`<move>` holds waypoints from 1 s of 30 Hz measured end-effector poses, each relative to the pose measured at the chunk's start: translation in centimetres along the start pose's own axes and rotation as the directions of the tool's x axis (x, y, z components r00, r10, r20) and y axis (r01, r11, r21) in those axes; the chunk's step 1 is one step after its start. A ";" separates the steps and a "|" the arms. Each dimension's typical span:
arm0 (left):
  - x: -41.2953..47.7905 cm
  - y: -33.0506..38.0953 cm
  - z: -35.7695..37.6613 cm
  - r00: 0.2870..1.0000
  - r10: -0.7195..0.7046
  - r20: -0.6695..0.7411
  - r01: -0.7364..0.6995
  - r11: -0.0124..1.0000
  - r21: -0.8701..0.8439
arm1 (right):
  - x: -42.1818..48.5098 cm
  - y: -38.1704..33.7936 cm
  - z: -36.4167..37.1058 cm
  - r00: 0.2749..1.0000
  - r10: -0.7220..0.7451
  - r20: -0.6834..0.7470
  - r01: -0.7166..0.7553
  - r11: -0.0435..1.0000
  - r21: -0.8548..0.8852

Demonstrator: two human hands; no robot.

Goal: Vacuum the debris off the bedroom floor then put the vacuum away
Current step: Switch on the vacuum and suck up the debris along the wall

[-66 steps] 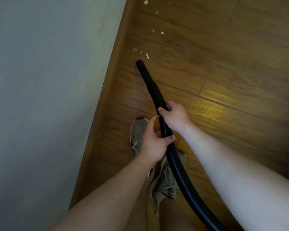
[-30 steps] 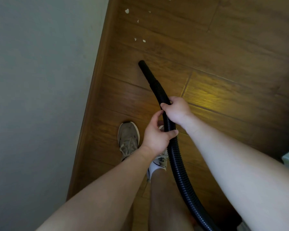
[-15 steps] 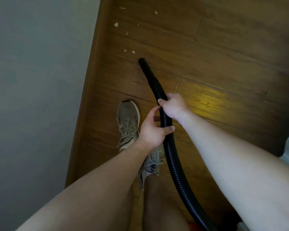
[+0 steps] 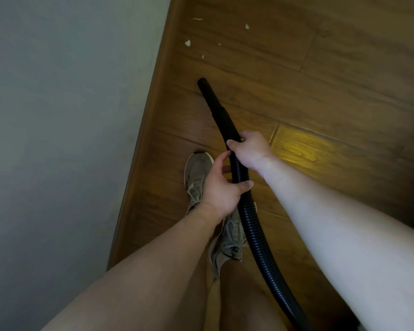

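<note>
Both hands hold the black vacuum hose (image 4: 246, 211): right hand (image 4: 250, 149) ahead, left hand (image 4: 221, 187) behind. The hose tip lies near white debris (image 4: 188, 43) on the wooden floor (image 4: 320, 91), beside the wall (image 4: 58, 115). Two shoes (image 4: 197, 173) stand beneath the hands. No readable writing.

forearms reaching forward, left grip (image 4: 221, 191) curled round hose (image 4: 219, 111), right grip (image 4: 250, 149) clasping it just ahead

A plain grey-green wall (image 4: 58, 115) fills the left side, edged by a brown wooden skirting board (image 4: 153, 111) running from near to far. Just right of it stand two beige lace-up shoes: the far shoe (image 4: 197, 172) beside the skirting, the near shoe (image 4: 230, 242) further right, laces loose.
</note>
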State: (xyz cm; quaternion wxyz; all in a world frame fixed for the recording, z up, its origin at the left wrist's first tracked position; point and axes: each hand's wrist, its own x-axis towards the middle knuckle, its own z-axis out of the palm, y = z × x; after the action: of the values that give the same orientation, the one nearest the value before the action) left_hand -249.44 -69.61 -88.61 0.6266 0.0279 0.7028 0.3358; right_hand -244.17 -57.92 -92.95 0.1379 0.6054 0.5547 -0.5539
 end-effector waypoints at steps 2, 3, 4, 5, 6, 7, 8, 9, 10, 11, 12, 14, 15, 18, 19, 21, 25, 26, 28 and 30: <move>0.2 0.3 -0.4 1.000 0.000 -0.012 0.000 1.000 -0.002 | 0.3 -0.6 0.2 1.000 0.003 0.002 -0.003 1.000 0.012; 0.3 0.5 -0.6 1.000 0.000 -0.016 0.000 1.000 -0.008 | 0.5 -0.8 0.3 1.000 0.008 0.001 -0.008 1.000 0.021; 0.4 0.7 -0.8 1.000 -0.002 -0.018 0.002 1.000 -0.012 | 0.6 -1.2 0.3 1.000 0.015 0.002 -0.015 0.999 0.037; 0.5 0.9 -1.1 1.000 -0.003 -0.021 0.003 1.000 -0.014 | 0.8 -1.5 0.4 1.000 0.020 0.003 -0.020 0.998 0.058; 0.7 1.2 -1.3 1.000 -0.004 -0.024 0.004 1.000 -0.013 | 1.0 -1.8 0.4 1.000 0.021 0.003 -0.021 0.997 0.075; 0.8 1.5 -1.5 1.000 -0.004 -0.025 0.003 1.000 -0.013 | 1.2 -2.1 0.3 1.000 0.021 0.000 -0.021 0.996 0.084; 1.1 1.7 -1.7 1.000 -0.004 -0.026 0.004 1.000 -0.012 | 1.4 -2.4 0.3 1.000 0.022 -0.002 -0.021 0.996 0.088; 1.3 2.0 -1.8 1.000 -0.003 -0.026 0.003 1.000 -0.013 | 1.7 -2.8 0.2 1.000 0.024 -0.003 -0.024 0.996 0.090; 1.6 2.3 -1.9 1.000 -0.003 -0.026 0.003 1.000 -0.014 | 2.0 -3.1 0.1 1.000 0.025 -0.004 -0.024 0.996 0.088; 1.8 2.6 -2.0 1.000 -0.004 -0.028 0.004 1.000 -0.018 | 2.3 -3.4 0.1 1.000 0.025 -0.004 -0.024 0.996 0.080; 2.0 2.9 -2.1 1.000 -0.007 -0.030 0.007 1.000 -0.024 | 2.6 -3.8 0.0 1.000 0.026 -0.004 -0.026 0.997 0.067; 2.4 3.5 -2.3 0.999 -0.017 -0.034 0.016 0.999 -0.039 | 3.1 -4.6 -0.1 0.999 0.034 0.004 -0.034 0.999 0.042; 2.5 3.8 -2.5 0.999 -0.022 -0.036 0.021 0.999 -0.045 | 3.3 -4.9 -0.1 0.999 0.038 0.011 -0.038 0.999 0.039; 3.2 4.6 -3.0 0.999 -0.029 -0.041 0.027 0.998 -0.048 | 3.9 -6.1 -0.3 0.999 0.041 0.018 -0.042 0.999 0.024; 3.5 4.9 -3.0 0.999 -0.031 -0.045 0.029 0.998 -0.049 | 4.1 -6.5 -0.4 0.999 0.039 0.015 -0.039 0.999 0.007; 4.0 5.3 -3.1 0.999 -0.030 -0.043 0.028 0.999 -0.045 | 4.5 -7.1 -0.8 0.999 0.036 0.004 -0.036 0.999 -0.014; 4.8 6.2 -2.5 0.999 -0.001 -0.037 0.000 0.999 -0.046 | 5.6 -8.0 -1.6 1.000 0.019 0.009 -0.018 0.997 -0.074; 4.9 6.3 -2.2 0.999 0.004 -0.043 -0.006 0.999 -0.053 | 5.8 -8.1 -1.8 1.000 0.012 0.017 -0.010 0.996 -0.092; 5.0 6.5 -1.4 0.998 0.009 -0.064 -0.013 0.998 -0.058 | 6.2 -8.2 -2.0 1.000 0.002 0.028 0.000 0.996 -0.091; 4.9 6.5 -0.6 0.995 0.002 -0.104 -0.011 0.995 -0.095 | 6.5 -8.1 -2.0 0.999 -0.018 0.040 0.021 0.996 -0.089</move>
State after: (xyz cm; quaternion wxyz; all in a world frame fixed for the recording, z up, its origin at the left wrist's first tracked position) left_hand -253.55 -62.60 -89.58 0.5888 -0.0172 0.7174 0.3719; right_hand -251.28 -50.21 -93.98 0.1703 0.5822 0.5818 -0.5418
